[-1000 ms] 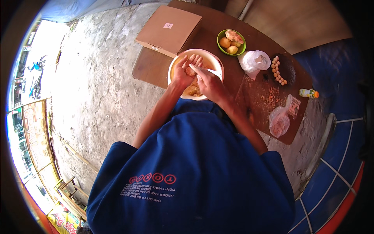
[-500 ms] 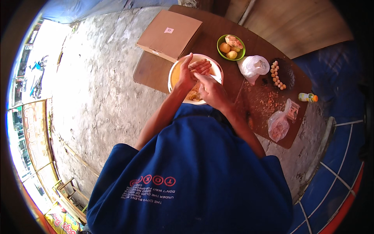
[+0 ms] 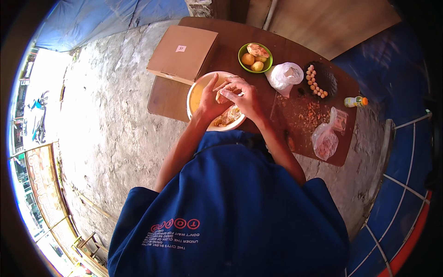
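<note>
Both hands meet above a white basin [image 3: 189, 99] at the table's near edge. My left hand [image 3: 208, 104] is cupped, its thumb side up. Over it, the fingers of my right hand [image 3: 248, 98] curl inward. Between them is a small pale pinkish lump of food [image 3: 223, 96], partly covered by fingers; its exact kind is unclear. A moist, yellowish-brown food mixture [image 3: 227, 118] lies in the basin below, partly hidden by my hands.
A cardboard box [image 3: 182, 53] stands behind the basin. Rightward are a green bowl [image 3: 241, 60] of yellowish round food, a white plastic bag [image 3: 285, 77], pale balls [image 3: 312, 83] on a dark round dish [image 3: 328, 76], scattered crumbs [image 3: 313, 113], a clear bag [image 3: 325, 141] and a bottle [image 3: 355, 101].
My right hand's fingers have curled over the left palm, where the hands were flatter and more spread before. The whole view has shifted slightly, with the table things appearing further left.
</note>
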The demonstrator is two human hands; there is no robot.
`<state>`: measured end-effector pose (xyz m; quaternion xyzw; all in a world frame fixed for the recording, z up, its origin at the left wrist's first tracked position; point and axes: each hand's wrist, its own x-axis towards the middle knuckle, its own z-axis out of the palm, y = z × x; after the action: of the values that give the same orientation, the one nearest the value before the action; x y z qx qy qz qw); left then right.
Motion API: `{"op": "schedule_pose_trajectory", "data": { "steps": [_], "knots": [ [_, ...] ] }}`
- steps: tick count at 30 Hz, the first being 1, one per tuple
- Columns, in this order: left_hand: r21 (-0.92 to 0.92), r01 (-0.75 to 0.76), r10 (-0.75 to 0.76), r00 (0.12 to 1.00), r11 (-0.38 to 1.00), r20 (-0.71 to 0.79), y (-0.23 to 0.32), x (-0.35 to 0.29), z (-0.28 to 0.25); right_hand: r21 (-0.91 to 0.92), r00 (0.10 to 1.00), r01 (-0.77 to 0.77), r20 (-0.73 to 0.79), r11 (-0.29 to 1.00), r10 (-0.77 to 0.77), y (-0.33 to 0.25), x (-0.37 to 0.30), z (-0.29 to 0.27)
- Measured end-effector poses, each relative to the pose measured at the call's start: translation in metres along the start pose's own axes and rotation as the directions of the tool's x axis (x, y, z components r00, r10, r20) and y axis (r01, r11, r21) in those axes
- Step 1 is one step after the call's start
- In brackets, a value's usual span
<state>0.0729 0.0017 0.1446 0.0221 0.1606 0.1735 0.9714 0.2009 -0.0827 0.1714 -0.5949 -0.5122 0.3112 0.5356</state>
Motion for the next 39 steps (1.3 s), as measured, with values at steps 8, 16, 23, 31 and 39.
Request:
{"op": "schedule_pose_trajectory", "data": {
  "steps": [8,16,23,31,39],
  "knots": [
    [-0.026,-0.313,0.307,0.942,0.949,-0.134,-0.011,0.013,0.009,-0.163,0.998,0.051,0.029,0.985,-0.047,-0.028,-0.030,0.006],
    [0.101,-0.260,0.274,0.949,0.960,-0.157,-0.012,0.012,0.023,-0.277,0.990,0.117,0.113,0.954,-0.089,-0.034,-0.037,-0.001],
    [0.071,-0.283,0.290,0.950,0.956,-0.116,-0.014,0.015,0.017,-0.347,0.977,0.067,0.212,0.936,0.008,-0.038,-0.038,-0.006],
    [0.294,-0.303,0.355,0.924,0.906,-0.141,-0.013,0.015,0.016,-0.432,0.972,0.141,0.233,0.891,-0.041,-0.035,-0.041,-0.003],
    [0.418,0.020,-0.009,1.000,0.908,-0.029,0.016,0.007,-0.008,-0.328,0.989,0.147,0.028,0.933,-0.146,-0.012,-0.020,0.001]
  ]
}}
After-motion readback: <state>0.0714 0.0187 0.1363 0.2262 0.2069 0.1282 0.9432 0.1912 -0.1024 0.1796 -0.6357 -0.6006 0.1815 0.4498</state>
